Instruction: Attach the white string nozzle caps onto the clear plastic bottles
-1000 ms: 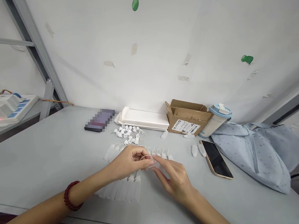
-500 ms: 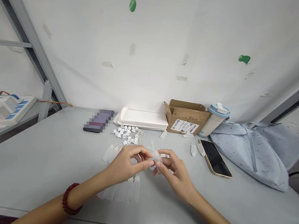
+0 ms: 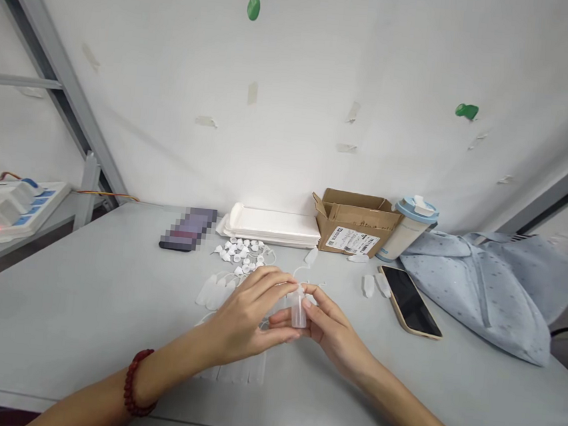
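A small translucent plastic bottle [image 3: 299, 310] stands nearly upright between my hands, a thin strap curling from its top. My right hand [image 3: 331, 323] is closed round its side, thumb against the front. My left hand [image 3: 249, 310] spans it, fingertips at the neck and thumb near the base. White caps [image 3: 240, 252] lie in a loose pile beyond my left hand. Several flat, clear bottles [image 3: 213, 291] lie behind that hand. More clear bottles [image 3: 241, 368] lie in a row below it, partly covered by my left wrist and hand.
At the back are a stack of white trays [image 3: 275, 225], an open cardboard box [image 3: 360, 224] and a blue-lidded cup [image 3: 407, 235]. To the right lie two small clear pieces [image 3: 368, 286], a phone [image 3: 410, 302] and a blue cloth bag [image 3: 477, 292]. A blurred dark item [image 3: 189, 229] lies left.
The bottle has turned more upright and shows more clearly. My left hand has opened from a pinch to span it, fingers at the top and thumb lower.
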Motion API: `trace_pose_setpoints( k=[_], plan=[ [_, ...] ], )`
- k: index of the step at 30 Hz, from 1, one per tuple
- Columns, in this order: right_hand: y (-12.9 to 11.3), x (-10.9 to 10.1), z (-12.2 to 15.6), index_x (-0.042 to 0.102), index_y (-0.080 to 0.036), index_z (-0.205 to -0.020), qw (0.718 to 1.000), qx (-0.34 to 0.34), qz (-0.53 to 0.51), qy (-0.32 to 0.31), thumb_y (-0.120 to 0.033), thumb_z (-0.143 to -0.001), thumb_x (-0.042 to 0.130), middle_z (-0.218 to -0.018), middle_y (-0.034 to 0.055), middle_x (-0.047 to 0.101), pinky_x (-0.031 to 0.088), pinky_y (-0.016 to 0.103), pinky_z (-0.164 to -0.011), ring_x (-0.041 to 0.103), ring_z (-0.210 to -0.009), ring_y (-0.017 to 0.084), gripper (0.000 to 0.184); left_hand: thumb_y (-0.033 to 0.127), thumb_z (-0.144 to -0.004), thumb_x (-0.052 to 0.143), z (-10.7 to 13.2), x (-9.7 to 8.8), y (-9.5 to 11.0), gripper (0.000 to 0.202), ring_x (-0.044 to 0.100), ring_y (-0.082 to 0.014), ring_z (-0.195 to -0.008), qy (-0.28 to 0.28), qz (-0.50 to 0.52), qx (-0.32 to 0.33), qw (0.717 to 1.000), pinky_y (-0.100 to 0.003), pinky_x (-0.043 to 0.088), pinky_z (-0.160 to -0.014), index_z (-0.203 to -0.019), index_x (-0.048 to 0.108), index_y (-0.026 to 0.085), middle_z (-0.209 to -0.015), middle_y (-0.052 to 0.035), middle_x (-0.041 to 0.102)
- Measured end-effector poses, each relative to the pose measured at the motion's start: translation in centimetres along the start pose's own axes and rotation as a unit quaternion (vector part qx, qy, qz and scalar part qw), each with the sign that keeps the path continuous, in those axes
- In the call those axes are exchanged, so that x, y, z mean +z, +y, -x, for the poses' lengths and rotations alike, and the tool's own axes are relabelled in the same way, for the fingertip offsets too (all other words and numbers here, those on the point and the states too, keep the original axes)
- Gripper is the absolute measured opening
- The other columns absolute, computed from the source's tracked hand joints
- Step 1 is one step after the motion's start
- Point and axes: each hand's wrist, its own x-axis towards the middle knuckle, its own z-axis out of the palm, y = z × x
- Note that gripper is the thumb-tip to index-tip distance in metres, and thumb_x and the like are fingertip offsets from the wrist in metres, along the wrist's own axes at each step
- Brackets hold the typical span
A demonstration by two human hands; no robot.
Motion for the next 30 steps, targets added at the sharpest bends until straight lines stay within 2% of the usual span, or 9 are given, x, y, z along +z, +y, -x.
trace_pose_setpoints(
  k=[3, 5, 10, 14, 21, 27, 30],
  plan=[
    [-0.1, 0.1, 0.0, 0.04, -0.022, -0.11, 1.0, 0.001, 0.005, -0.013, -0.045, -0.088, 0.05, -0.087, 0.0066, 0.072, 0.047, 0.038, -0.079, 0.067, -0.085, 0.02, 0.033, 0.023, -0.075, 0.067, -0.1, -0.2, 0.1, 0.045, 0.045, -0.0234, -0.106, -0.02, 0.003, -0.021, 1.0, -0.039, 0.039, -0.094, -0.115, 0.047, 0.018, -0.111, -0.0089, 0.055],
    [-0.3, 0.0, 0.0, 0.043, -0.021, -0.105, 0.999, 0.01, 0.039, -0.025, -0.045, -0.086, 0.052, -0.084, 0.0056, 0.071, 0.048, 0.035, -0.074, 0.067, -0.079, 0.018, 0.032, 0.02, -0.072, 0.067, -0.1, -0.6, 0.3, 0.044, 0.044, -0.023, -0.104, -0.052, 0.01, -0.046, 0.998, -0.037, 0.04, -0.09, -0.112, 0.049, 0.018, -0.108, -0.008, 0.054],
    [-0.5, -0.7, 0.0, 0.051, -0.016, -0.092, 0.984, 0.066, 0.142, -0.085, -0.044, -0.08, 0.06, -0.068, 0.0016, 0.067, 0.045, 0.022, -0.05, 0.064, -0.06, 0.014, 0.032, 0.019, -0.069, 0.067, 0.2, -1.8, 1.5, 0.037, 0.045, -0.0222, -0.096, -0.195, 0.027, -0.071, 0.978, -0.034, 0.043, -0.081, -0.102, 0.05, 0.018, -0.102, -0.0065, 0.053],
    [-0.3, -0.9, 0.2, 0.052, -0.015, -0.081, 0.969, 0.13, 0.169, -0.128, -0.041, -0.079, 0.061, -0.068, 0.0007, 0.066, 0.037, 0.017, -0.041, 0.062, -0.05, 0.01, 0.027, 0.025, -0.068, 0.07, 0.5, -2.1, 2.7, 0.032, 0.044, -0.0229, -0.09, -0.289, -0.013, -0.074, 0.954, -0.034, 0.042, -0.077, -0.093, 0.052, 0.016, -0.095, -0.0066, 0.052],
    [-0.3, -0.6, 0.3, 0.056, -0.015, -0.078, 0.944, 0.164, 0.237, -0.163, -0.039, -0.083, 0.055, -0.058, -0.0016, 0.065, 0.032, 0.015, -0.037, 0.056, -0.04, 0.007, 0.025, 0.023, -0.07, 0.069, 1.0, -1.6, 3.1, 0.024, 0.043, -0.0215, -0.085, -0.317, -0.033, -0.099, 0.943, -0.031, 0.041, -0.072, -0.086, 0.053, 0.016, -0.089, -0.0045, 0.05],
    [-0.2, -0.9, 0.4, 0.057, -0.016, -0.079, 0.935, 0.185, 0.256, -0.161, -0.039, -0.084, 0.054, -0.058, -0.0019, 0.065, 0.028, 0.015, -0.034, 0.053, -0.037, 0.006, 0.025, 0.027, -0.066, 0.076, 1.2, -2.0, 2.4, 0.032, 0.045, -0.0205, -0.087, -0.34, 0.014, -0.113, 0.933, -0.029, 0.04, -0.072, -0.089, 0.055, 0.017, -0.088, -0.002, 0.051],
    [-0.3, -0.8, 0.5, 0.056, -0.016, -0.078, 0.937, 0.183, 0.253, -0.158, -0.039, -0.084, 0.054, -0.059, -0.0018, 0.065, 0.03, 0.016, -0.035, 0.052, -0.035, 0.006, 0.024, 0.027, -0.066, 0.077, 1.1, -2.2, 2.3, 0.034, 0.046, -0.0202, -0.089, -0.349, 0.032, -0.117, 0.929, -0.028, 0.04, -0.073, -0.09, 0.055, 0.017, -0.088, -0.0014, 0.052]
  ],
)
